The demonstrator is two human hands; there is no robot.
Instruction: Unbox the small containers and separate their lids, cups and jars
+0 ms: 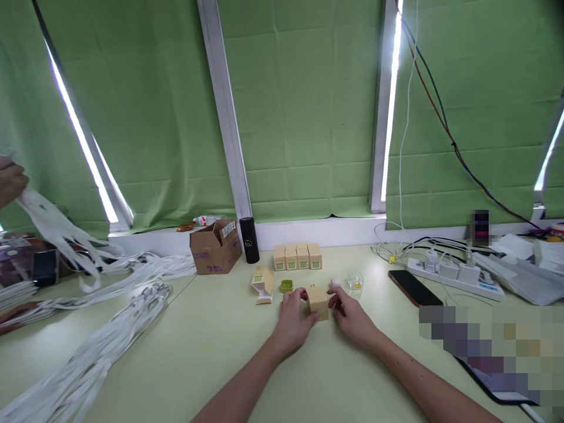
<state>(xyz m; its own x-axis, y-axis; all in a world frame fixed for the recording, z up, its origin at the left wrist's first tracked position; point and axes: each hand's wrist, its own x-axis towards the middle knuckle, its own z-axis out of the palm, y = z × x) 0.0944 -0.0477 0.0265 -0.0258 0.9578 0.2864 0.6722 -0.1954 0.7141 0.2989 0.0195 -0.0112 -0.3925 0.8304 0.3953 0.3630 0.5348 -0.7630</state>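
Observation:
A small kraft-paper box stands on the table before me. My left hand has its thumb and fingers around the box's left side. On the other side, my right hand hovers with bent fingers apart, close to the box's right edge. Behind the hands are a small green container, a pale pink round piece and a clear cup-like item with something yellow in it. Left of these lies another kraft box with its flap open. Several closed kraft boxes form a row farther back.
A brown carton and black cylinder stand near the wall. White straps spread over the left side, where another person's hand lifts some. To the right are a phone, power strip and cables.

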